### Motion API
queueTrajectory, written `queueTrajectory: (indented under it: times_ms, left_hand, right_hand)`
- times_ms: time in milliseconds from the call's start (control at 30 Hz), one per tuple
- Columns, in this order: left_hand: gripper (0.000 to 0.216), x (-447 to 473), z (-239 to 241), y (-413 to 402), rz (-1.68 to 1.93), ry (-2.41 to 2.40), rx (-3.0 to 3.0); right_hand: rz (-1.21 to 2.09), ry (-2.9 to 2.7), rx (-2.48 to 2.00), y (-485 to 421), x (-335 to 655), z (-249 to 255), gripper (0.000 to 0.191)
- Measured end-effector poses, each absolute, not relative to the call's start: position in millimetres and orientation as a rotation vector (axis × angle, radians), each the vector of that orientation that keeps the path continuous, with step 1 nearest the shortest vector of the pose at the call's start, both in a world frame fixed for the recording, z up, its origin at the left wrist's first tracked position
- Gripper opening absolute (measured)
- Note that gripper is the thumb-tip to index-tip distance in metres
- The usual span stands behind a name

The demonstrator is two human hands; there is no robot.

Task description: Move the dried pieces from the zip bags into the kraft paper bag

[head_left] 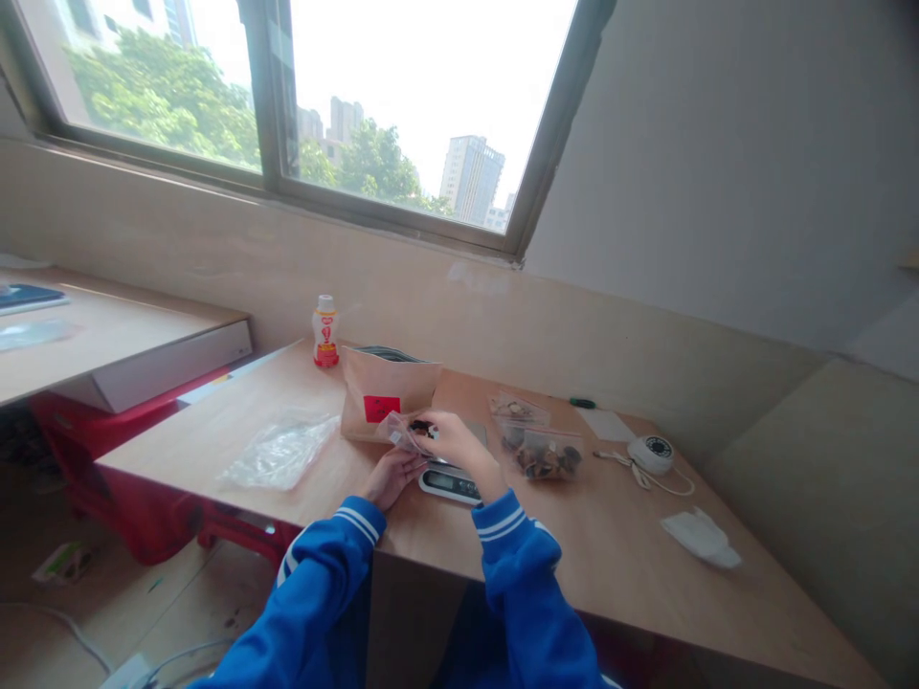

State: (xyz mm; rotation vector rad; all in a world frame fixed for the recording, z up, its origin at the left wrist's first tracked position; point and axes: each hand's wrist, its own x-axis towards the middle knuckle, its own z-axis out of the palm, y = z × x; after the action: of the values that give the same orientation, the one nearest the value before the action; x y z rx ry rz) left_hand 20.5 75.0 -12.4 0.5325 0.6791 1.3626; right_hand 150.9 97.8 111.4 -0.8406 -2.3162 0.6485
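A small clear plastic bag [397,431] with dark pieces [423,428] at its mouth is between my hands, in front of a brown kraft paper pouch [359,388] that stands with its top open. My left hand [393,476] is closed on the bag's lower side. From the right, my right hand [457,442] reaches over with its fingers closed around the dark pieces; whether they are inside the bag is hard to see. Below both hands lies a digital kitchen scale [449,485], its platform partly hidden by my right hand.
Filled zip bags of brown pieces [549,455] lie right of the scale. Flat clear bags [281,450] lie at left, and a white bottle [325,330] stands behind. Farther right are a white camera [651,454] with its cable and a crumpled white tissue [700,538].
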Motion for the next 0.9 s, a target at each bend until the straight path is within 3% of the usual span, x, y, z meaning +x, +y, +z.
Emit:
queueTrajectory:
  times_ms: [233, 433, 600, 767, 900]
  left_hand:
    - [0.032, 20, -16, 79, 1.342, 0.677, 0.470]
    - [0.051, 19, -15, 78, 1.317, 0.676, 0.481]
    - [0.044, 19, -17, 80, 1.322, 0.677, 0.476]
    - [0.035, 19, -21, 82, 1.327, 0.680, 0.478]
    - [0.029, 19, -22, 83, 1.324, 0.686, 0.473]
  right_hand:
    - [0.650, -2.310, -0.941, 94, 161, 154, 0.016]
    - [0.637, -2.021, -0.723, 106, 138, 181, 0.023]
    - [0.513, -1.884, -0.690, 128, 104, 180, 0.035]
    - [0.476, -2.102, -0.636, 135, 89, 163, 0.022]
    - [0.417, -2.190, -0.686, 133, 90, 159, 0.025]
